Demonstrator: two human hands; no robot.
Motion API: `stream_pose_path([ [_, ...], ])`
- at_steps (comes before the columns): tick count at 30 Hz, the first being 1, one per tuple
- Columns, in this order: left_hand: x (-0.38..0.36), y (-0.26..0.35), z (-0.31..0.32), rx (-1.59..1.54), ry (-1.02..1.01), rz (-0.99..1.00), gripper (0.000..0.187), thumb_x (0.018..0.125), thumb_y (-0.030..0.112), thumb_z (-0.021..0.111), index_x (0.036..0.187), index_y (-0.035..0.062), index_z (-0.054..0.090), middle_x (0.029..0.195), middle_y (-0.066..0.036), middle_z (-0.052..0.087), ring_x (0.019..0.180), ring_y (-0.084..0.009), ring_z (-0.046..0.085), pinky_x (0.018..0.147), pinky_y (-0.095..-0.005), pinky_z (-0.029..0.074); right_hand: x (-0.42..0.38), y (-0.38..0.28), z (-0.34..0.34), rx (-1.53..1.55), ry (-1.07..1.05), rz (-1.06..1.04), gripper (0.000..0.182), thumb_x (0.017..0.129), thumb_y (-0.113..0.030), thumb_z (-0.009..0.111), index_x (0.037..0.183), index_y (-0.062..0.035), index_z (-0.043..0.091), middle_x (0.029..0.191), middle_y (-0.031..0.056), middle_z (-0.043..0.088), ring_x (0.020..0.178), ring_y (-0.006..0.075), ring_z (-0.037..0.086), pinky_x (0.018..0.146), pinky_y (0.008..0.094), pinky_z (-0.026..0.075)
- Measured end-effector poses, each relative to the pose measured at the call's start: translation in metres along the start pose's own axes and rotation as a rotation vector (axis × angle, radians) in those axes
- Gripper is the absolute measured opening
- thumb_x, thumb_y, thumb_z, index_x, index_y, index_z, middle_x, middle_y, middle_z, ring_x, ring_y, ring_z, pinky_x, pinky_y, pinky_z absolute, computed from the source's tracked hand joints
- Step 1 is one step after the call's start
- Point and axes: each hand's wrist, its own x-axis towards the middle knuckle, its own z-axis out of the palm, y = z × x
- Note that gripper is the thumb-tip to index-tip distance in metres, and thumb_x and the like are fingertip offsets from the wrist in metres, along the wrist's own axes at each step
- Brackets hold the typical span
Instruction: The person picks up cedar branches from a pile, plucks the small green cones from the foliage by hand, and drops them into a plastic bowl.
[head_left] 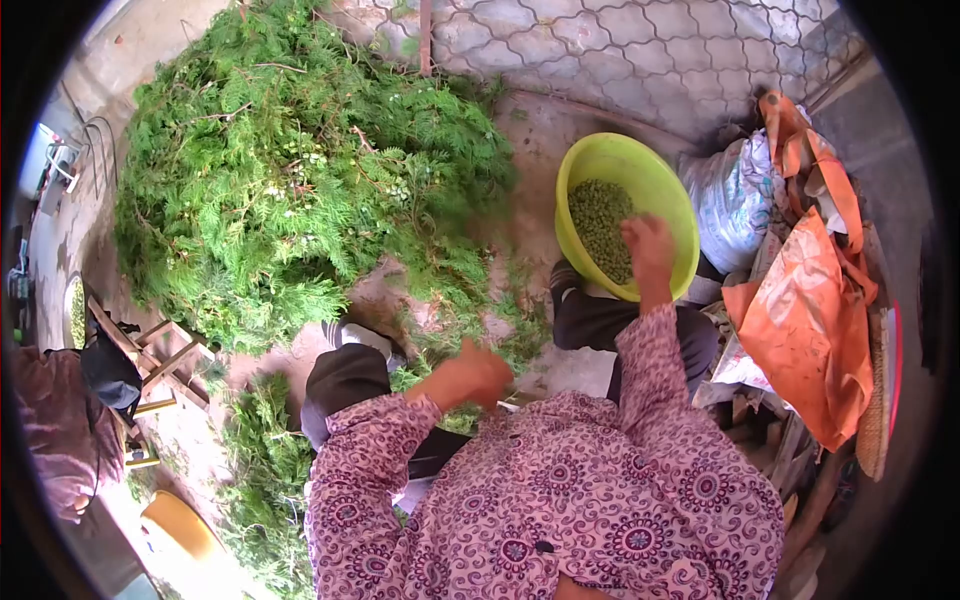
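My right hand [650, 248] is over the yellow-green basin [672, 190], its fingers curled above the small green berries [600, 225] inside; whatever it may hold is too small to make out. The basin is tilted beside my right leg. My left hand [475, 375] is closed in front of my body, between my knees, and its contents, if any, are hidden. A large heap of green leafy branches [300, 180] lies beyond my left knee, with loose sprigs [450, 350] on the ground near my left hand.
More cut branches [265, 480] lie at the lower left, near a yellow container [185, 525] and a wooden stool [165, 360]. Another person's sleeve [65, 420] shows at the left edge. On the right are a white sack [732, 205], orange bags [805, 330] and wood pieces. Wire mesh [640, 60] stands behind.
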Motion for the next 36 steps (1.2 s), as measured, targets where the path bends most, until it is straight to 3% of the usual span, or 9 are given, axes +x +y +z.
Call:
stream_pose_path([
  [1, -0.002, -0.006, -0.006, -0.016, 0.132, -0.045, 0.044, 0.069, 0.028, 0.064, 0.110, 0.0128, 0.056, 0.098, -0.012, 0.059, 0.094, -0.0291, 0.055, 0.087, -0.0410, 0.038, 0.009, 0.012, -0.019, 0.000, 0.007, 0.006, 0.016, 0.077, -0.009, 0.053, 0.091, -0.0012, 0.054, 0.083, 0.0128, 0.059, 0.066, 0.0201, 0.058, 0.058, 0.0287, 0.049],
  [3, -0.010, -0.029, -0.031, -0.131, 0.479, -0.102, 0.047, 0.071, 0.028, 0.064, 0.114, 0.0113, 0.054, 0.097, -0.014, 0.058, 0.095, -0.0304, 0.054, 0.087, -0.0390, 0.039, 0.026, 0.032, -0.041, -1.254, 0.122, -0.612, 0.040, 0.072, -0.024, 0.059, 0.104, -0.0001, 0.056, 0.088, 0.0172, 0.061, 0.085, 0.0316, 0.059, 0.075, 0.0367, 0.047],
  [6, -0.033, -0.052, -0.058, -0.553, 1.130, -0.009, 0.038, 0.076, 0.020, 0.063, 0.111, 0.0050, 0.055, 0.105, -0.015, 0.058, 0.096, -0.0283, 0.056, 0.082, -0.0376, 0.045, 0.016, 0.058, -0.031, -1.255, -0.185, -0.266, 0.045, 0.068, -0.030, 0.060, 0.103, -0.0014, 0.058, 0.095, 0.0192, 0.060, 0.090, 0.0348, 0.057, 0.083, 0.0396, 0.043],
  [9, -0.054, -0.061, -0.072, -1.308, 1.190, 0.046, 0.033, 0.079, 0.018, 0.063, 0.106, 0.0008, 0.057, 0.101, -0.014, 0.060, 0.091, -0.0213, 0.058, 0.079, -0.0291, 0.047, -0.019, 0.088, 0.013, -1.213, -0.555, -0.084, 0.042, 0.068, -0.031, 0.059, 0.100, -0.0037, 0.059, 0.092, 0.0178, 0.061, 0.089, 0.0335, 0.056, 0.081, 0.0396, 0.043],
  [12, -0.068, -0.067, -0.073, -1.471, 1.305, 0.024, 0.028, 0.082, 0.015, 0.060, 0.105, -0.0019, 0.057, 0.098, -0.009, 0.061, 0.088, -0.0147, 0.057, 0.076, -0.0258, 0.047, -0.054, 0.154, 0.044, -1.240, -0.815, -0.284, 0.041, 0.067, -0.031, 0.060, 0.098, -0.0037, 0.060, 0.090, 0.0185, 0.060, 0.091, 0.0344, 0.054, 0.080, 0.0398, 0.043],
  [17, -0.081, -0.066, -0.068, -1.620, 1.317, 0.006, 0.026, 0.082, 0.011, 0.061, 0.103, -0.0026, 0.057, 0.093, -0.009, 0.061, 0.082, -0.0131, 0.058, 0.073, -0.0243, 0.048, -0.103, 0.217, 0.078, -1.182, -1.060, -0.025, 0.040, 0.071, -0.026, 0.058, 0.101, 0.0009, 0.057, 0.100, 0.0223, 0.057, 0.097, 0.0377, 0.051, 0.084, 0.0435, 0.041],
  [20, -0.081, -0.067, -0.066, -1.561, 1.422, -0.010, 0.025, 0.083, 0.014, 0.058, 0.103, -0.0016, 0.058, 0.091, -0.011, 0.063, 0.072, -0.0119, 0.059, 0.071, -0.0256, 0.047, -0.114, 0.250, 0.067, -1.217, -1.033, 0.209, 0.038, 0.071, -0.023, 0.059, 0.102, 0.0005, 0.057, 0.101, 0.0227, 0.056, 0.098, 0.0375, 0.051, 0.084, 0.0429, 0.042],
  [33, -0.083, -0.064, -0.067, -1.611, 1.378, -0.086, 0.025, 0.083, 0.009, 0.058, 0.105, -0.0023, 0.056, 0.094, -0.010, 0.061, 0.079, -0.0129, 0.058, 0.073, -0.0244, 0.047, -0.063, 0.284, 0.033, -1.123, -0.657, 0.197, 0.030, 0.072, -0.022, 0.057, 0.090, 0.0022, 0.056, 0.086, 0.0212, 0.059, 0.078, 0.0374, 0.056, 0.070, 0.0444, 0.044],
  [36, -0.078, -0.062, -0.067, -1.602, 1.387, -0.133, 0.026, 0.082, 0.013, 0.059, 0.103, -0.0027, 0.057, 0.093, -0.011, 0.062, 0.076, -0.0131, 0.058, 0.072, -0.0251, 0.046, -0.061, 0.298, 0.067, -0.975, -0.705, -0.138, 0.034, 0.072, -0.020, 0.058, 0.099, -0.0001, 0.057, 0.090, 0.0235, 0.059, 0.086, 0.0396, 0.055, 0.077, 0.0451, 0.044],
])
